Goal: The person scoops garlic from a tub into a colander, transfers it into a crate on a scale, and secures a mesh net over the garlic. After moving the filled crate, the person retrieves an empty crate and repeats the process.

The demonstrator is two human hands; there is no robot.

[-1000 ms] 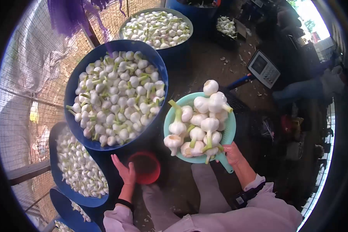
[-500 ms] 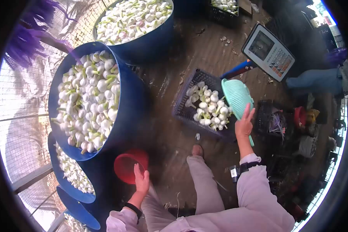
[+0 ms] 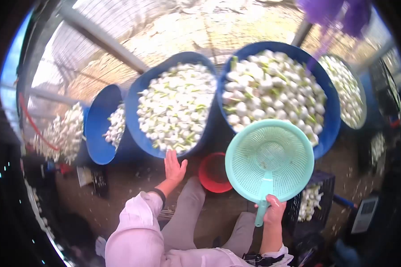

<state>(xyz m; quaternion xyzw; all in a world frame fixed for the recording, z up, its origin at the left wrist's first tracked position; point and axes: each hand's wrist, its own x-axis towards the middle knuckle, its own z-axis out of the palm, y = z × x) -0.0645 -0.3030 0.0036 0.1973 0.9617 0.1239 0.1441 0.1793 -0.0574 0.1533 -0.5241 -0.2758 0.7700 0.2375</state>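
Observation:
My right hand grips the handle of a mint-green colander, whose bowl faces up and shows nothing in it. Behind its upper rim stands a large blue tub heaped with garlic bulbs. My left hand is open and holds nothing, fingers stretched toward the near rim of a second blue tub of garlic. Between my hands, on the floor, a red bucket is partly hidden by the colander.
A dark crate with some garlic sits right of my right hand, beside a digital scale display. More tubs stand at both ends of the row, including a tilted blue one. Purple material hangs at the upper right.
My view has swung left toward the tubs. The colander has moved from over the crate to in front of the large tub, turned bowl up. My left hand has moved away from the red bucket.

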